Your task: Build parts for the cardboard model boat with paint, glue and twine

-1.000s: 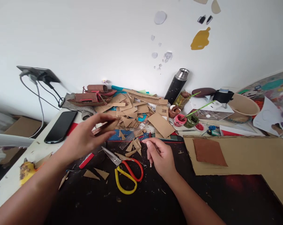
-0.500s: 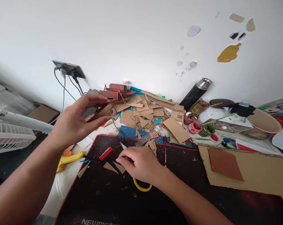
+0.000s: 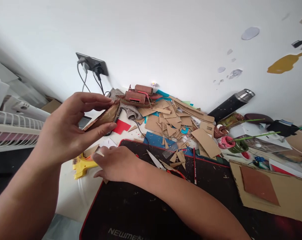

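Note:
My left hand (image 3: 66, 128) is raised over the table's left side and pinches a brown, boat-shaped cardboard piece (image 3: 106, 116) between thumb and fingers. My right hand (image 3: 117, 163) reaches across to the left edge of the black mat (image 3: 146, 213), palm down, with its fingertips closed on a small cardboard scrap (image 3: 99, 154) beside the yellow glue gun (image 3: 82, 163). Scissors (image 3: 163, 165) with red handles lie just right of that hand.
A heap of cardboard offcuts (image 3: 171, 121) and a small cardboard model (image 3: 138, 96) fill the back of the table. A black flask (image 3: 231, 105), paint pots (image 3: 228, 141), a red pencil (image 3: 194, 163) and a large cardboard sheet (image 3: 286, 190) are on the right. A wall socket (image 3: 92, 63) and a white fan grille (image 3: 13, 131) sit left.
The view has swung left. My right hand moved left from the scissors to the scraps near the glue gun. My left hand keeps hold of the brown cardboard piece.

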The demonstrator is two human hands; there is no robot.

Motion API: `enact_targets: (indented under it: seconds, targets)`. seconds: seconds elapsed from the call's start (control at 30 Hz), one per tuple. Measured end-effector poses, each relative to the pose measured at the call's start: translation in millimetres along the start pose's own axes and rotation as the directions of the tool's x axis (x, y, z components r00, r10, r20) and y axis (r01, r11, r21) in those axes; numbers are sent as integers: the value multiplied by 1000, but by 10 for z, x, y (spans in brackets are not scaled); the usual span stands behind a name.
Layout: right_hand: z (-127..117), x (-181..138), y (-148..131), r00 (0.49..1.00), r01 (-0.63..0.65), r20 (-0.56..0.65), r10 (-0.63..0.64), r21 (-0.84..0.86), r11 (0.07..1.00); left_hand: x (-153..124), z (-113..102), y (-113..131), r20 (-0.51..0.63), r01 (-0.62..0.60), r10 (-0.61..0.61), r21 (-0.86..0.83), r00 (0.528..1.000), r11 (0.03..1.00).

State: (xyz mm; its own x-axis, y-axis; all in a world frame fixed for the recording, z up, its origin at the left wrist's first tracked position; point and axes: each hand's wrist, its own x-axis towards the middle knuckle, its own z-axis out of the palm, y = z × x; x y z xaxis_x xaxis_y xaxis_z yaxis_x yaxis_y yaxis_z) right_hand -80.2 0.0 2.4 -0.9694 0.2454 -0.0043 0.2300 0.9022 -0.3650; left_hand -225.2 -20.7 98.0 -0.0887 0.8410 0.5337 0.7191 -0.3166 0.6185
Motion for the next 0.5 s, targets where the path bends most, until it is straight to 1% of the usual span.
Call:
enact_targets:
  seconds: [0.1,0.2,0.27,0.4,0.43,0.5]
  targets:
    - [94,166,17,998,6,55,-4,-23,1000,-55,-85,-85,24,14,-11,-115,1000,993]
    - [141,258,15,998,13,69,-12,-26,1000,-84,-150,-168,25,13,-11,-96,1000,995]
    - [149,285,0,998,4,67,-4,2,1000,-92,-179,-204,18,13,-12,-71,1000,997]
    - [121,256,-30,999,-25,45,20,102,994,-118,-227,-183,-15,43,-45,-102,999,994]
    - [108,232,-29,999,-43,26,39,145,988,-133,-247,-170,-41,52,-57,-116,998,992]
    - [85,165,-10,994,-93,-33,106,282,955,-167,-313,-181,-132,67,-76,-72,988,995]
